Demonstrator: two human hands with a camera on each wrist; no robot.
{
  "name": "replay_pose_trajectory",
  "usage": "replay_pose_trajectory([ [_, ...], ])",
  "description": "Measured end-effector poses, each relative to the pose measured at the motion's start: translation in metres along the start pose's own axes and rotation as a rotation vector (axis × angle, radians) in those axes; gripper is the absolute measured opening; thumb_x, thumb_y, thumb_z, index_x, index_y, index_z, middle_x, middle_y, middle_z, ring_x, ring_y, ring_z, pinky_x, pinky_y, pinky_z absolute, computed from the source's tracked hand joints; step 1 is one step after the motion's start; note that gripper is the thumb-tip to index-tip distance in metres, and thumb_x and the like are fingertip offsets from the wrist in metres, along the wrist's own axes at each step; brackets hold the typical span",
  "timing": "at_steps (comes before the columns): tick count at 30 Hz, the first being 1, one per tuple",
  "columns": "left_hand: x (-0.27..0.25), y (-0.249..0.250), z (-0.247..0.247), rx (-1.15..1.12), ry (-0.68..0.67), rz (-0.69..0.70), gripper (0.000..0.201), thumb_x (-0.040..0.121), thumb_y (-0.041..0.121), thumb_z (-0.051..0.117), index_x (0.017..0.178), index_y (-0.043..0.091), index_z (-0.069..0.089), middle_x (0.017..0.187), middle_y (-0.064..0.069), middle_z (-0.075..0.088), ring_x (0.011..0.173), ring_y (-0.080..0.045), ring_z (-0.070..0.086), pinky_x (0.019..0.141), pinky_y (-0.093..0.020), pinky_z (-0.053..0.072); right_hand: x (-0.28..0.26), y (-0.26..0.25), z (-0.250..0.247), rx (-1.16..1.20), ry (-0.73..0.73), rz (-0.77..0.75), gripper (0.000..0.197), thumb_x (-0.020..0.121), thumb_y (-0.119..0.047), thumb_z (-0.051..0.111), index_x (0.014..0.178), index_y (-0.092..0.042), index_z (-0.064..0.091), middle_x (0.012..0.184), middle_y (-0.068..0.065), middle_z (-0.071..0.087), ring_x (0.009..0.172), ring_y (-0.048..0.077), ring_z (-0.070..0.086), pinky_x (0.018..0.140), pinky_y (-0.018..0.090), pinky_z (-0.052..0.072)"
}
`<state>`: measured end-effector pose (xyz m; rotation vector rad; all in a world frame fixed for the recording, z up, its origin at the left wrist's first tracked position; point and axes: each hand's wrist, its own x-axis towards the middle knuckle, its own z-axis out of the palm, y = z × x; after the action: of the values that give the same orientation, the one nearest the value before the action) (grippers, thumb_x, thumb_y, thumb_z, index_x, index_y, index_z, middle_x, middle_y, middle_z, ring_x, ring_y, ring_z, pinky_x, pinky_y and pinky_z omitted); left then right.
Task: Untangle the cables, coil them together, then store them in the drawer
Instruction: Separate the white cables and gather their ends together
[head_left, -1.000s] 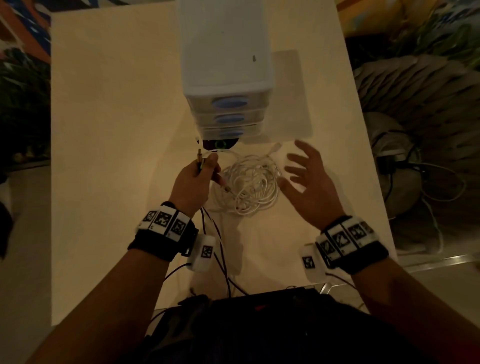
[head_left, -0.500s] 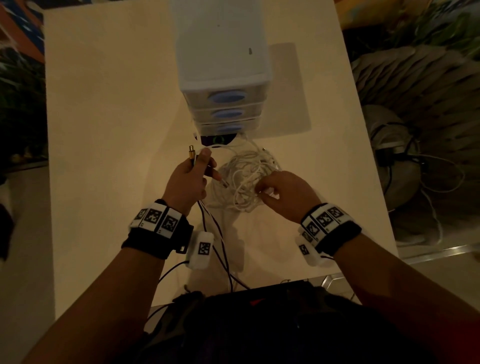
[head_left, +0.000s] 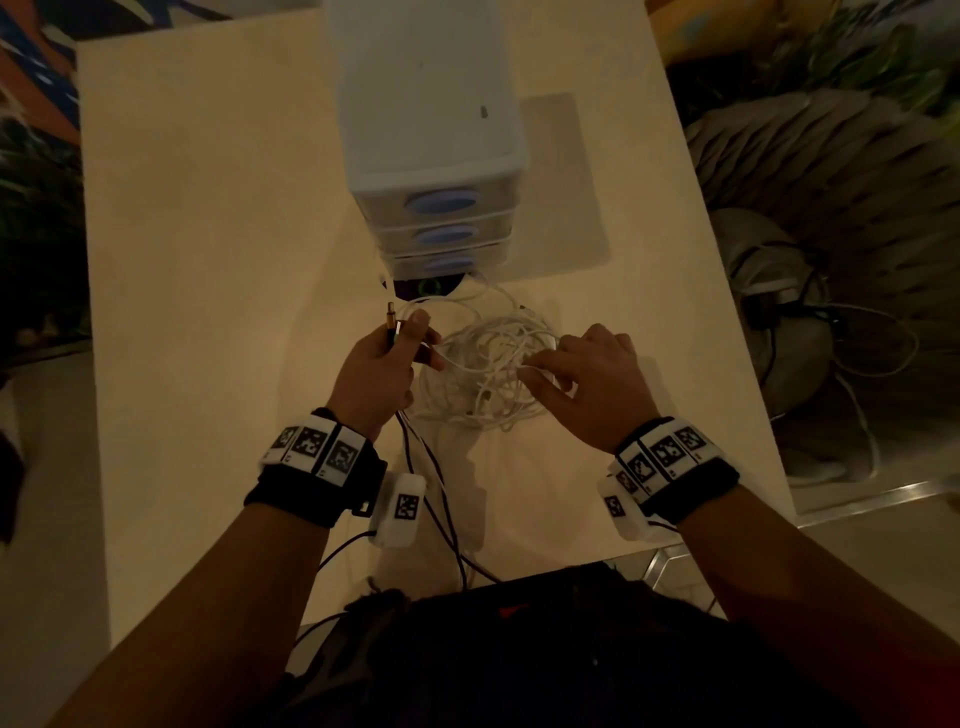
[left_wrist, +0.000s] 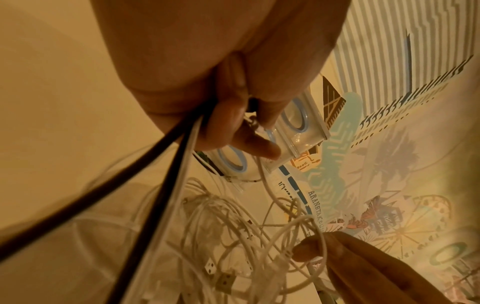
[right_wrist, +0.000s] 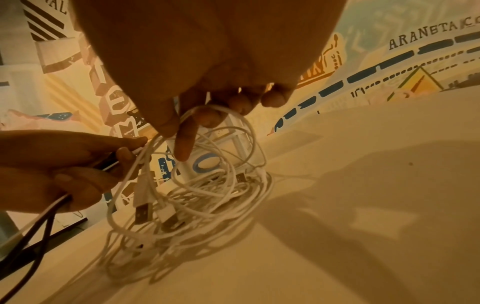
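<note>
left hand (head_left: 375, 370): fingers clasp dark cable (head_left: 421, 457) and a plug | right hand (head_left: 587, 382): fingers pinch a loop of white cables (head_left: 483, 374), tangle lying between both hands | drawers (head_left: 441, 228) beyond fingers

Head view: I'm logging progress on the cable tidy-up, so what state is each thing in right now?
White cables: tangled heap on the table.
Black cable: gripped with a white strand, trailing off the near edge.
Left hand: grips cable ends, plug upward.
Right hand: fingers hooked into white loops.
Drawer unit: upright, upper two drawers closed; the bottom one's state unclear.
</note>
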<state>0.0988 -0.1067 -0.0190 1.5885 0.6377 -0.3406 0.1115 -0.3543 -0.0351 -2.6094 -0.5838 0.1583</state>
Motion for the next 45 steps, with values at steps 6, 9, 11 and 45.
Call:
replay_pose_trajectory([
  [6,0.001,-0.001,-0.004,0.044,0.011,-0.001,0.045,0.100,0.054,0.050,0.097,0.016,0.073,0.076,-0.005,0.075,0.039,-0.012,0.036,0.043,-0.024,0.035,0.009,-0.007,0.000,0.246,-0.059,-0.048,0.022,0.103,-0.025,0.052,0.110,-0.018,0.072,0.081,-0.015,0.054,0.078,0.013,0.053,0.074,0.025,0.039],
  [9,0.001,0.000,-0.010,0.136,0.112,-0.035,0.048,0.099,0.058,0.050,0.088,0.020,0.076,0.063,-0.004,0.072,0.044,-0.016,0.048,0.043,-0.025,0.040,0.015,-0.017,-0.002,0.231,-0.058,0.006,0.017,0.099,-0.024,0.058,0.105,-0.018,0.072,0.084,-0.013,0.060,0.084,0.016,0.060,0.074,0.027,0.042],
  [11,-0.001,0.002,-0.013,0.213,0.169,-0.008,0.048,0.098,0.060,0.050,0.080,0.021,0.073,0.051,0.000,0.063,0.049,-0.020,0.051,0.049,-0.030,0.043,0.021,-0.024,-0.006,0.201,-0.096,0.064,0.020,0.096,-0.037,0.060,0.105,-0.026,0.074,0.096,-0.008,0.071,0.091,0.016,0.064,0.080,0.032,0.049],
  [45,-0.015,0.013,0.009,0.082,0.038,0.354,0.019,0.076,0.041,0.086,0.072,0.041,0.068,0.089,0.002,0.078,0.095,-0.016,0.074,0.093,-0.049,0.055,0.040,-0.015,-0.049,0.266,0.271,0.045,0.016,0.086,-0.014,0.071,0.096,-0.016,0.059,0.089,-0.003,0.051,0.076,0.011,0.050,0.071,0.032,0.048],
])
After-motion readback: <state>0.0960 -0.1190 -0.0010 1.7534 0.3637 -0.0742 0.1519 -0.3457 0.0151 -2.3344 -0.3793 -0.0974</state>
